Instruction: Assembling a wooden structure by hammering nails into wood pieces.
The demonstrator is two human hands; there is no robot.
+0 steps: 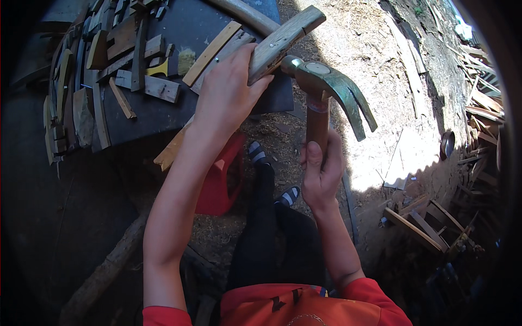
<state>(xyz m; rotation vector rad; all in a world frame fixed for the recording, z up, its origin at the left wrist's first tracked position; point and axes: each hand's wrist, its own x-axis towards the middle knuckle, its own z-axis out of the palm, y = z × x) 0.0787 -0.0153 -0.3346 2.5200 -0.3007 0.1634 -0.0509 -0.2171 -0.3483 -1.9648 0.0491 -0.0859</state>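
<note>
My right hand (324, 176) is closed around the wooden handle of a claw hammer (317, 120), held upright with its claw pointing right. The hammer's striking face is beside the edge of a weathered wooden block (288, 41); whether they touch I cannot tell. My left hand (231, 81) grips that block near its lower end, thumb stretched along its side. A small shiny spot, perhaps a nail head, shows on the block. Under and left of this hand lie a pale wooden strip (212, 51) and a greyish board, partly hidden by my fingers.
Wood offcuts (125, 41) crowd the dark table (206, 16) at left, with a yellow-and-black object (159, 68) among them. A red plastic stool or chair (217, 185) stands below. Sawdust covers the ground (364, 49); scrap wood (424, 223) piles up at right. A log (103, 271) lies lower left.
</note>
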